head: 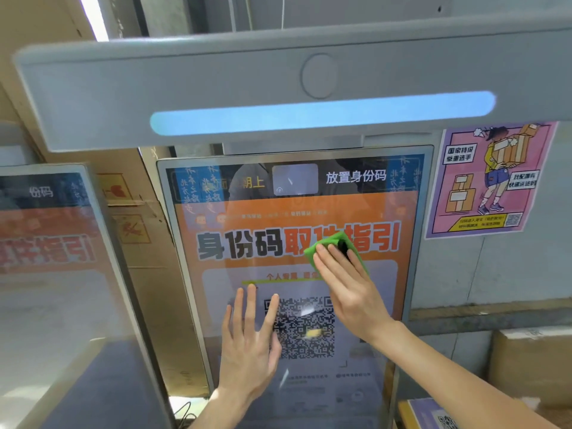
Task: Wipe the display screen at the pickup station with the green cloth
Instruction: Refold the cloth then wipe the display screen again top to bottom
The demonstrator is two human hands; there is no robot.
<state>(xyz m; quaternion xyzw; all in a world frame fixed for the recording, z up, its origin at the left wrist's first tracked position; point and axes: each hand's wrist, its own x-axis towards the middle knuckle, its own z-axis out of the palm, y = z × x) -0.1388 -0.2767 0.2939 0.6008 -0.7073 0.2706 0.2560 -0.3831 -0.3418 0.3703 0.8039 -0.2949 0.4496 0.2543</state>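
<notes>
The tall display screen (216, 261) fills the middle of the head view, showing an orange poster with large characters and a QR code. A green cloth (332, 241) lies flat against the screen's upper middle, over the big red characters. My right hand (346, 286) presses on the cloth with its fingers spread flat, and the cloth's lower part is hidden under them. My left hand (250, 342) rests flat on the screen with its fingers apart, just left of the QR code, holding nothing.
A grey overhead bar (123, 88) with a lit blue strip (322, 113) hangs above the screen. A second screen (46, 243) stands at the left. Cardboard boxes (145, 243) sit behind it, a pink poster (489, 181) hangs at the right, and more boxes (532, 360) lie at the lower right.
</notes>
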